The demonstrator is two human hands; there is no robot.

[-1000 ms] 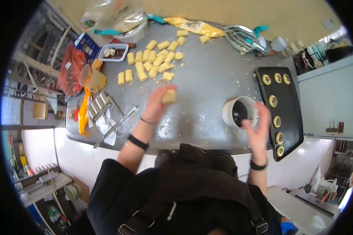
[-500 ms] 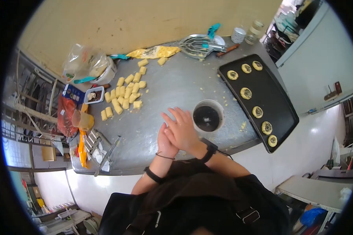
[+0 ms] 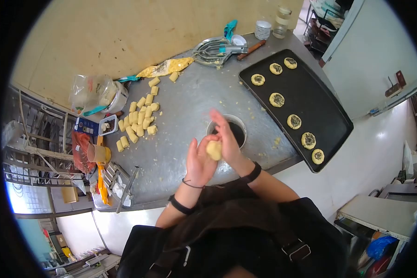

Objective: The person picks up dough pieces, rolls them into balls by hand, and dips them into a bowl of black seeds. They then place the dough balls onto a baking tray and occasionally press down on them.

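Observation:
A piece of yellow dough sits between my two palms, just in front of my body. My left hand is palm up beneath and beside it, fingers apart. My right hand touches the dough from the right, its fingers stretched out and slightly blurred. Behind my right hand stands a round bowl with dark contents, partly hidden by that hand. Several cut dough pieces lie grouped on the metal table to the left. On the right, a black tray holds several flat dough rounds with dark specks.
Wire whisk heads, a wooden-handled tool and a glass jar stand along the back. At the left are a plastic tub, a red bag, a measuring cup and a metal tool.
My palms, pressed together before, have parted, and the dough between them now shows. My right hand has come in front of the bowl. The camera view has shifted, with the table items further left.

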